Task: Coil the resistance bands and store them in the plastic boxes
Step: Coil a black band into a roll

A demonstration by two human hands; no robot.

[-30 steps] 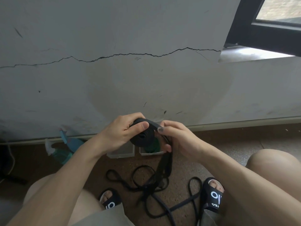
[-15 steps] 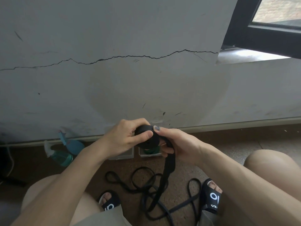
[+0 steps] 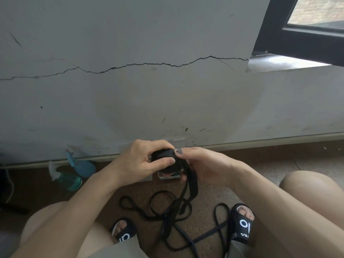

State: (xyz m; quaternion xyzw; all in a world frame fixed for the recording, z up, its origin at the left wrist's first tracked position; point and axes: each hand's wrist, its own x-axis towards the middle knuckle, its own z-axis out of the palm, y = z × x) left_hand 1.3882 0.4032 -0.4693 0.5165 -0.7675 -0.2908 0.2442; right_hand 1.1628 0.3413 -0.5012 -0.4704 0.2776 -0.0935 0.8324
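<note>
A black resistance band is partly rolled into a tight coil (image 3: 163,155) held in front of me. My left hand (image 3: 143,161) grips the coil, thumb across its face. My right hand (image 3: 202,166) pinches the band at the coil's right edge, and the loose tail (image 3: 191,185) hangs from it down to the floor. More black bands (image 3: 167,207) lie tangled on the floor between my feet. Two small clear plastic boxes (image 3: 170,175) stand by the wall, mostly hidden behind my hands.
A cracked grey wall rises close ahead, with a dark window frame (image 3: 297,36) at upper right. Two spray bottles (image 3: 74,172) lie on the floor at left. My sandalled feet (image 3: 242,224) and bare knees flank the bands.
Both hands turned the coil a little further and it rose slightly; the thumb now covers more of the coil's face. The hanging tail has shifted to the right.
</note>
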